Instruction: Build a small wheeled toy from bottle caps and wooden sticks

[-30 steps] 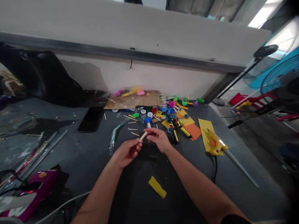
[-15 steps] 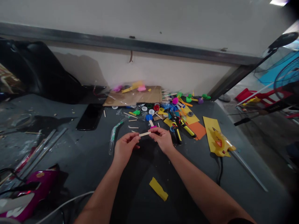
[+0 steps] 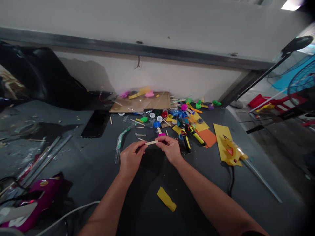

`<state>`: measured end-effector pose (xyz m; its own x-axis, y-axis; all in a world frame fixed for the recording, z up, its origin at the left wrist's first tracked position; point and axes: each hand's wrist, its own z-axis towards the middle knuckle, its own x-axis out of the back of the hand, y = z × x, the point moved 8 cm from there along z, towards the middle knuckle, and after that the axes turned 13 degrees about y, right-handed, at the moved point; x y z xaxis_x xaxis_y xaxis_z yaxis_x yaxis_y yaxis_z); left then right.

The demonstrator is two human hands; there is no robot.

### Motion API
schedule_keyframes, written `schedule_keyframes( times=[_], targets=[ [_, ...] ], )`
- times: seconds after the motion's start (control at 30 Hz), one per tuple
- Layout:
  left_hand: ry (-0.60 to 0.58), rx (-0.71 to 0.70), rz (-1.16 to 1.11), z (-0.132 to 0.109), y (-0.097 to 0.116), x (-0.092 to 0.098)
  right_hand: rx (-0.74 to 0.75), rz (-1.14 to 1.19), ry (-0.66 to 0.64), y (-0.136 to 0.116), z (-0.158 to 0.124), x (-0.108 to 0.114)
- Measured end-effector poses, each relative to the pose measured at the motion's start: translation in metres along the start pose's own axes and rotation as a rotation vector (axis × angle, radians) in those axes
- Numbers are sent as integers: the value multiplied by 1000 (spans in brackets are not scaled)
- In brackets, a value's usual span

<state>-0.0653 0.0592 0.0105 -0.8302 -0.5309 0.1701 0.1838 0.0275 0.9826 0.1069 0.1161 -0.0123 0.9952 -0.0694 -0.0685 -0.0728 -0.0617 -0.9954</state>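
A short, pale wooden stick [image 3: 151, 142] spans the gap between my two hands, held roughly level above the dark table. My left hand [image 3: 131, 156] pinches its left end between thumb and fingers. The right end is pinched the same way by my right hand [image 3: 170, 149]. Just beyond my fingertips lies a small piece made of a blue cap [image 3: 157, 124], a pale stick and a magenta cap [image 3: 161, 134]. Several loose wooden sticks [image 3: 141, 134] are scattered past my left hand. A torn yellow strip [image 3: 166, 199] lies between my forearms.
Pliers [image 3: 186, 139] with yellow-black handles lie right of my right hand, by orange paper [image 3: 208, 138]. Farther right, a yellow glue gun [image 3: 233, 152] rests on yellow paper. At left are a black phone [image 3: 95, 124] and a magenta device [image 3: 40, 200]. Cardboard [image 3: 142, 104] and bottle caps fill the back.
Both hands have shifted very slightly with the stick, which stays pinched at both ends. The magenta cap beyond them shows more fully now. The camera view has tilted a little.
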Motion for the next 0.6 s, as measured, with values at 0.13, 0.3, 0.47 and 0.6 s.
schedule_keyframes(
  times=[0.13,0.3,0.47,0.6],
  targets=[
    [2,13,-37,0,3,1,16,-3,1,0,0,0],
    [30,72,-123,0,2,3,49,-53,9,-2,-1,0],
    [20,25,-94,0,4,3,81,-79,26,-5,-1,1],
    [-4,-14,-61,1,4,2,81,-100,27,-5,-1,3]
  ],
)
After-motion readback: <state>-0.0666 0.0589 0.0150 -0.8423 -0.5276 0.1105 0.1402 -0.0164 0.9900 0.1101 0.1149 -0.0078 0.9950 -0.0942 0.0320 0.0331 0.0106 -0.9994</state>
